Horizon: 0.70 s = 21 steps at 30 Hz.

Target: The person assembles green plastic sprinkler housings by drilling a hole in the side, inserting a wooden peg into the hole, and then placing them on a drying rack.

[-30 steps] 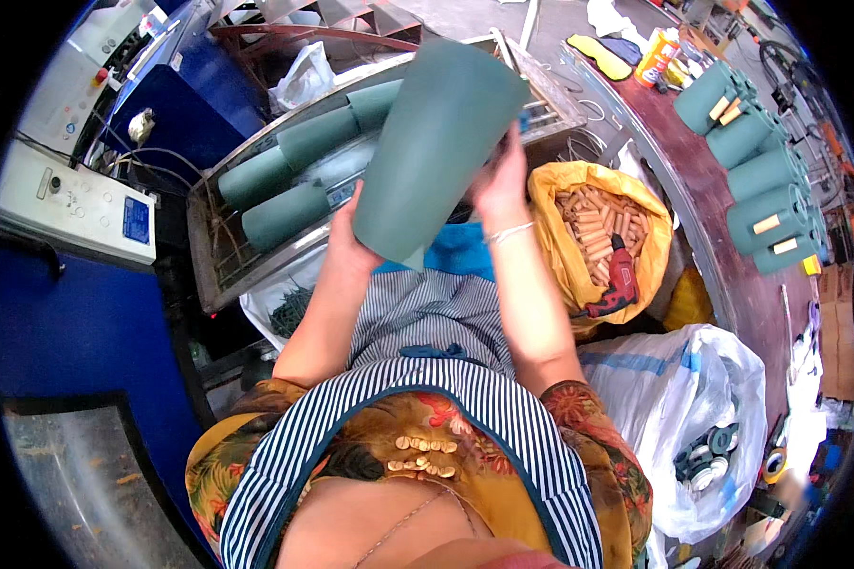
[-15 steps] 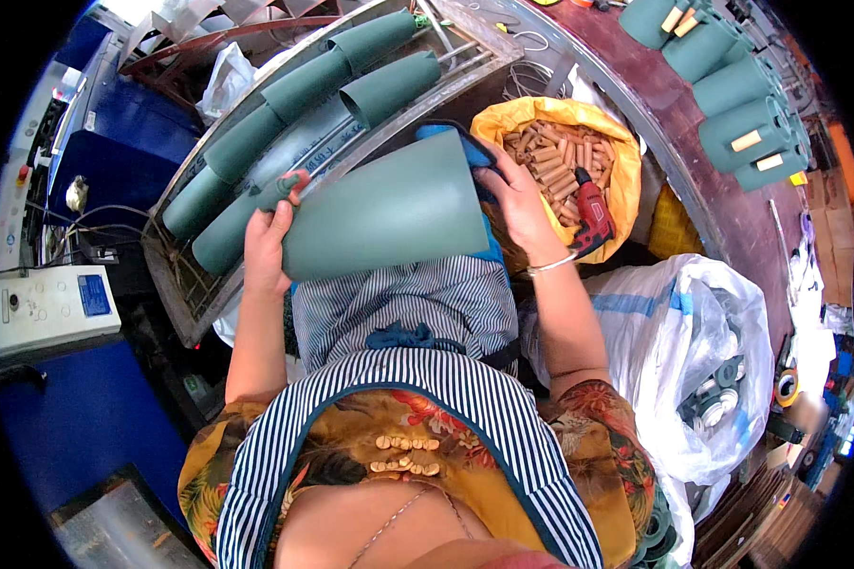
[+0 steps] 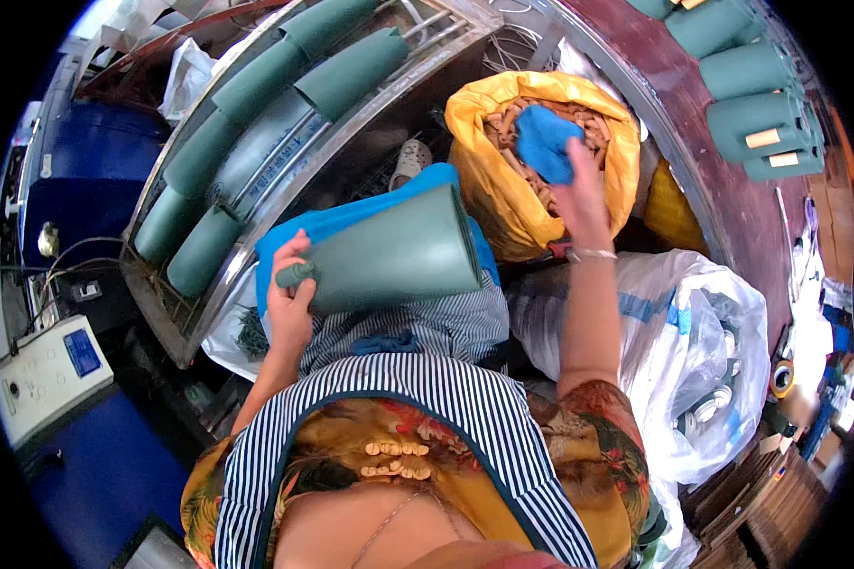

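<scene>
A green tapered plastic container (image 3: 389, 251) lies sideways above my lap, its wide mouth toward the right. My left hand (image 3: 289, 289) is closed round its narrow end, where a short green knob sticks out between the fingers. My right hand (image 3: 584, 190), smeared by motion, is at a blue cloth (image 3: 547, 142) and appears to grip its edge. That cloth is over the mouth of a yellow sack (image 3: 489, 204), which is full of short brown wooden dowels (image 3: 593, 123). A blue cloth (image 3: 351, 213) also lies across my lap under the container.
At the left, a metal-framed trough (image 3: 337, 119) holds several green containers (image 3: 351, 71). More containers with wooden pieces (image 3: 754, 128) stand on the dark red table (image 3: 678, 123). A white plastic sack (image 3: 626, 313) with green parts sits by my right arm. A control box (image 3: 52, 379) is at the left.
My right hand has left the container's mouth and moved right over the yellow sack with the blue cloth. The red drill on the dowels no longer shows there. The container has tilted and dropped slightly.
</scene>
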Each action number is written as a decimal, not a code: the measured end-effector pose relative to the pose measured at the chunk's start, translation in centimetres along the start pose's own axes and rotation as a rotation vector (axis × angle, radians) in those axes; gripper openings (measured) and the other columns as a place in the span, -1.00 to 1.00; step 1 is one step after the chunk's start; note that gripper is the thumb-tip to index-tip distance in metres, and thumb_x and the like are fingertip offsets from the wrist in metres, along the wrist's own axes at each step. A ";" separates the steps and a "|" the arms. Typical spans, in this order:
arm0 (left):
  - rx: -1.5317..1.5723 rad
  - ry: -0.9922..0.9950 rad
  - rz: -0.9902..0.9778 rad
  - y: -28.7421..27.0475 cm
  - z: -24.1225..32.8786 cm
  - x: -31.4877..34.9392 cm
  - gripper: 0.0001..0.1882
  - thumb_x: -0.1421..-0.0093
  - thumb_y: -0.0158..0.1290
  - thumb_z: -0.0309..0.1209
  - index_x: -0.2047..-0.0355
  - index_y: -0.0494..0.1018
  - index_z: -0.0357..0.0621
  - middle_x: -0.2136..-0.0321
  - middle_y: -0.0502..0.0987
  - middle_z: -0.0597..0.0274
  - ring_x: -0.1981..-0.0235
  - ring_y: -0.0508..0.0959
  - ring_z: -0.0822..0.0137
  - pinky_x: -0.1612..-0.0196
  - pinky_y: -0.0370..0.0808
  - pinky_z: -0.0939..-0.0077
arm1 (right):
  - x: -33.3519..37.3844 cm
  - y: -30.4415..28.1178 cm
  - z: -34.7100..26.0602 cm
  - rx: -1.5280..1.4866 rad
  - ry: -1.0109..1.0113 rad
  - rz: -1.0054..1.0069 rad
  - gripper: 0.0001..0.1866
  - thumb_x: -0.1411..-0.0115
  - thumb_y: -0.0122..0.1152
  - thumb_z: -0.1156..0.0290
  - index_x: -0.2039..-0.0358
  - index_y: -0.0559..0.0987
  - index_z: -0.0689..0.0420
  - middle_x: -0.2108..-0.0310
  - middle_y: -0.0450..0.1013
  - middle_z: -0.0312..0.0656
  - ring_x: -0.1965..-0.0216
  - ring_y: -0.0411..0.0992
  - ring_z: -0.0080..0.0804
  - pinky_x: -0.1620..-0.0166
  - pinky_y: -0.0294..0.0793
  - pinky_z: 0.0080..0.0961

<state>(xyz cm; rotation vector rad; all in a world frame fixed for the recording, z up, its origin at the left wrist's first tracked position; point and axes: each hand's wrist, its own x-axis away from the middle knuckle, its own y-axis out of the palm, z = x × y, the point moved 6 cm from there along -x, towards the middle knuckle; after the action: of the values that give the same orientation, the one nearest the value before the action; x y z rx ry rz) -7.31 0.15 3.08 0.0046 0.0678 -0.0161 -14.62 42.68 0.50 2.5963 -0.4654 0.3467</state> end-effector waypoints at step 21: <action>-0.732 0.207 -0.271 -0.1 -1.1 1.6 -0.64 0.10 0.21 -0.62 0.33 0.30 -0.13 0.06 0.50 0.10 -0.09 0.42 0.01 -0.14 0.32 0.17 | 0.5 -23.2 16.1 -0.204 0.272 0.575 -0.48 0.03 0.40 -0.15 0.29 0.48 -0.03 0.37 0.46 -0.25 0.38 0.41 -0.28 0.28 0.49 -0.16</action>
<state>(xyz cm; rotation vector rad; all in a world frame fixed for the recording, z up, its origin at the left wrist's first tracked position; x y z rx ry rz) -5.76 0.02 1.91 -0.7358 0.2777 -0.2615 -2.71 53.77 -22.59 2.1341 -1.0812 0.7842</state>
